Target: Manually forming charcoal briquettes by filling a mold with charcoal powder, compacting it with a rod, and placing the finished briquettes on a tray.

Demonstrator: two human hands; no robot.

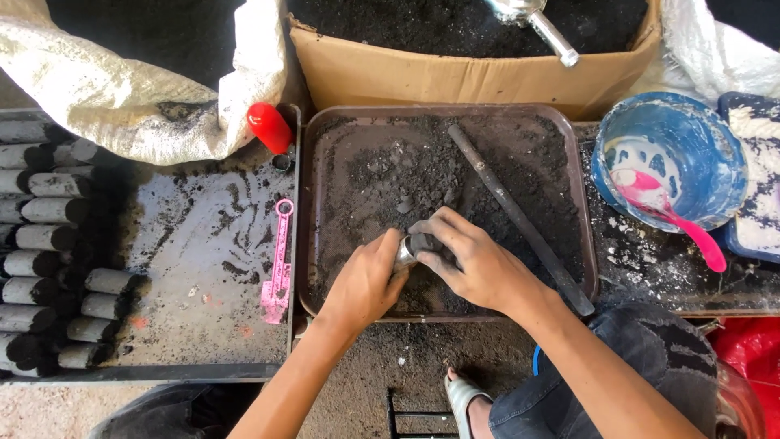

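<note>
My left hand [366, 280] grips a small metal tube [405, 254] over the brown tray [313, 203], which is covered in black powder [406, 175]. My right hand [471, 260] presses a lump of the dark powder against the tube's open end with blackened fingers. A long dark rod [520, 219] lies diagonally across the tray, just right of my right hand.
A cardboard box [471, 77] of black powder with a metal scoop [536, 20] stands behind the tray. Grey paper-wrapped cylinders [49, 268] lie stacked at left. Also here: a red cap [270, 128], a pink tool [278, 264], a white sack [122, 89], and a blue bowl [674, 158] with pink spoon.
</note>
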